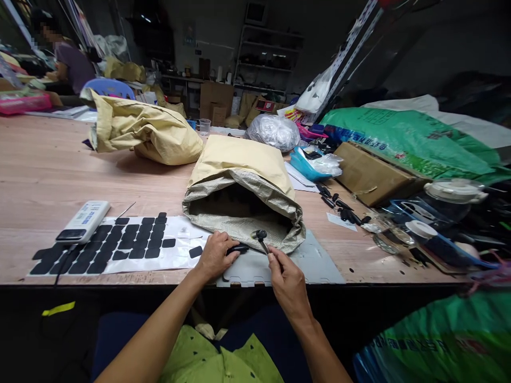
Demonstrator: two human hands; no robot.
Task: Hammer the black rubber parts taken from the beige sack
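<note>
My left hand (214, 256) is closed on a small black plastic part (238, 248), pressing it against a grey plastic sheet (319, 266) at the table's near edge. My right hand (288, 282) pinches the handle of a small black-headed hammer (261, 236), whose head hangs just right of the part. Right behind both hands, an open woven sack (243, 210) with a tan top gapes toward me. To the left lies a white sheet with several black rounded pads (120, 244) stuck on it.
A white remote-like device (83, 220) lies on the pad sheet. A second tan sack (139, 130) lies at the back left. A cardboard box (369, 173), loose black parts (343, 210), jars and green bags crowd the right. A person sits far left behind.
</note>
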